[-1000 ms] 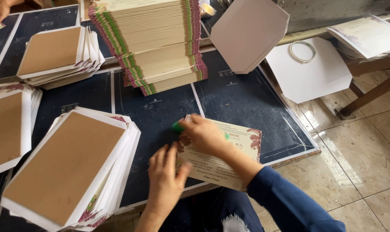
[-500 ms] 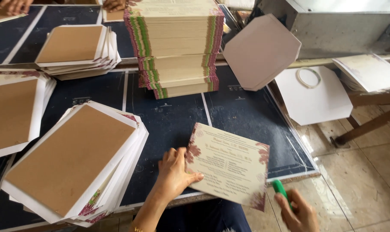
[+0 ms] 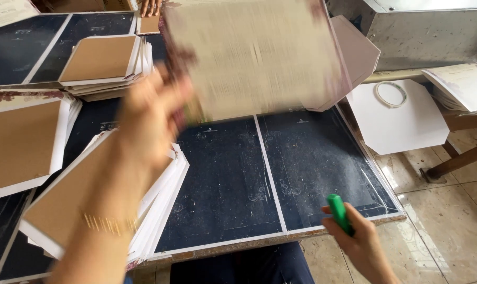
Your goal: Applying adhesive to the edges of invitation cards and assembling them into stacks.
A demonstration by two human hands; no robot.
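- Lifting a printed card (image 3: 259, 58), the left hand (image 3: 151, 113) pinched its edge, so it hung clear above the dark table (image 3: 222, 184).
- The right hand (image 3: 354, 239) was closed around a green stick (image 3: 338, 213), near the table's right corner.

Matt paper card (image 3: 259, 58); glossy green plastic stick (image 3: 339, 213); scuffed dark tabletop (image 3: 233, 179); dull metal box (image 3: 422, 31).

Dark table (image 3: 301, 173), beige tiled floor (image 3: 449, 210), daylight.
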